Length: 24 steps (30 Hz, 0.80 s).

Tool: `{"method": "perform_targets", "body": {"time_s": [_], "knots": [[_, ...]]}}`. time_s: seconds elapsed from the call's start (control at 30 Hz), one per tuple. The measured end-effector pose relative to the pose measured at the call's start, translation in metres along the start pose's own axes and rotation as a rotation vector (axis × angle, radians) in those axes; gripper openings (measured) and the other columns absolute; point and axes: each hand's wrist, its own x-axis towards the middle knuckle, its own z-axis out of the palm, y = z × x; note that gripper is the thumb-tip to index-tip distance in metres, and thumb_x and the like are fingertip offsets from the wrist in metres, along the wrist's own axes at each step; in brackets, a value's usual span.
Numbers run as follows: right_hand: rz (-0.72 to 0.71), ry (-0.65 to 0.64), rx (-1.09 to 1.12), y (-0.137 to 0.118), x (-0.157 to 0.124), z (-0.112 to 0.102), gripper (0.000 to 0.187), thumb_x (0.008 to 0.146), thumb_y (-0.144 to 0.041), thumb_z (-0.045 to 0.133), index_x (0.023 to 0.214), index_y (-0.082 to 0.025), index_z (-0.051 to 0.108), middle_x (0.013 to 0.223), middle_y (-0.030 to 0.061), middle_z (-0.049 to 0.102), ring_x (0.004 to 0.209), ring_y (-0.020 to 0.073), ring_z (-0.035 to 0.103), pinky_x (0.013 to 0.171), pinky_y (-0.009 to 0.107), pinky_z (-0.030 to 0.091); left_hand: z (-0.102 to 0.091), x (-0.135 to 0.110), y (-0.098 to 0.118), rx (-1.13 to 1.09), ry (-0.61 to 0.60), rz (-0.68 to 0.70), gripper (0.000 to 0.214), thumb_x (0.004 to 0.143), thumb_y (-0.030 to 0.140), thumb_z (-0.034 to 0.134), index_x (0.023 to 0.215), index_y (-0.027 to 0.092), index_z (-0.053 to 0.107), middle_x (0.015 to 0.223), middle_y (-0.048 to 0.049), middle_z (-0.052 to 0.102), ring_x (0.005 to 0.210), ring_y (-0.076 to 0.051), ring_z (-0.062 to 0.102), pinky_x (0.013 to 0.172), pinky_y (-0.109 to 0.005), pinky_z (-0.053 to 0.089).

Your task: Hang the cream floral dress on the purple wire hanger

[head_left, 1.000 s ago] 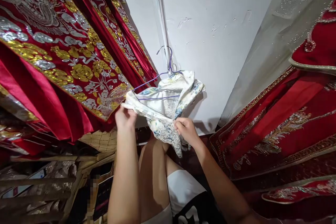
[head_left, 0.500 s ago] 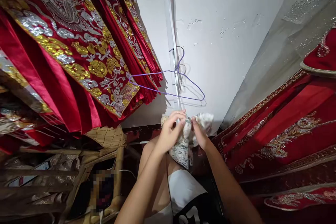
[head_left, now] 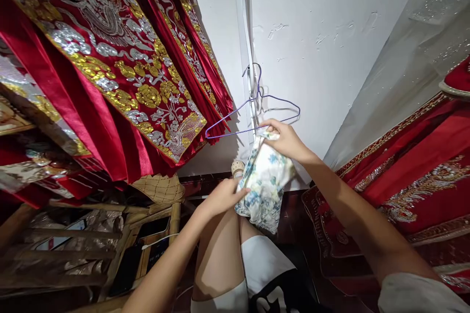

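A white cloth garment with a blue and green flower print (head_left: 267,176) is stretched between my two hands, above my knees. My right hand (head_left: 282,138) pinches its upper edge, just below the bottom bar of a purple wire hanger (head_left: 235,132). Lower down, my left hand (head_left: 224,196) grips the garment's left edge, with the thumb lying over the cloth. The hanger hangs by its hook from a narrow white strip (head_left: 242,19) on the wall and carries nothing. Folds hide what kind of garment it is.
Red costumes with gold and silver sequins (head_left: 147,83) hang at left; more red embroidered cloth (head_left: 422,181) hangs at right. A bamboo stand (head_left: 175,225) with phones and a white cable is at lower left. A beige perforated shoe (head_left: 237,166) sits near the wall.
My hands have moved apart, the right one up toward the hanger and the left one lower. The bunched garment is now spread open, showing its flower print.
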Motion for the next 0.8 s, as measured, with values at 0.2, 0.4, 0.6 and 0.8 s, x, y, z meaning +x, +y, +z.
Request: {"method": "perform_targets", "body": {"time_s": [0.2,0.4,0.6,0.8], "knots": [[0.072,-0.067,-0.12,0.061,0.024,0.013,0.026,0.087,-0.036,0.057,0.087,-0.015,0.072,0.086,0.0094,0.073,0.08,0.0232,0.063,0.075,0.033,0.048,-0.046,0.0,-0.009,0.856,-0.12,-0.256,0.019,0.093,0.023,0.045,0.094,0.022,0.064,0.085,-0.013,0.074,0.082,-0.033,0.072,0.077,-0.037,0.05],[-0.006,-0.038,-0.258,0.075,-0.023,-0.02,0.033,0.095,-0.04,0.053,0.106,-0.021,0.077,0.101,0.0101,0.078,0.087,0.0281,0.069,0.074,0.032,0.046,-0.061,0.007,-0.013,0.98,-0.145,-0.129,0.025,0.084,0.034,0.063,0.105,0.02,0.066,0.112,-0.0142,0.074,0.115,-0.038,0.065,0.108,-0.054,0.041],[0.031,0.081,-0.418,0.061,-0.041,-0.051,0.033,0.092,-0.045,0.055,0.096,-0.022,0.079,0.074,0.0074,0.074,0.067,0.0246,0.062,0.063,0.031,0.04,-0.09,0.043,0.011,0.886,0.388,0.183,0.012,0.09,0.025,0.047,0.087,0.019,0.058,0.118,-0.0164,0.068,0.114,-0.033,0.059,0.104,-0.047,0.045],[0.016,0.162,-0.318,0.046,-0.045,-0.047,0.031,0.091,-0.044,0.055,0.076,-0.019,0.067,0.06,0.0012,0.058,0.06,0.0172,0.048,0.059,0.027,0.034,-0.114,0.085,0.017,0.8,0.343,0.026,0.011,0.089,0.028,0.048,0.08,0.023,0.051,0.088,-0.0099,0.067,0.082,-0.027,0.061,0.077,-0.037,0.049]]}}
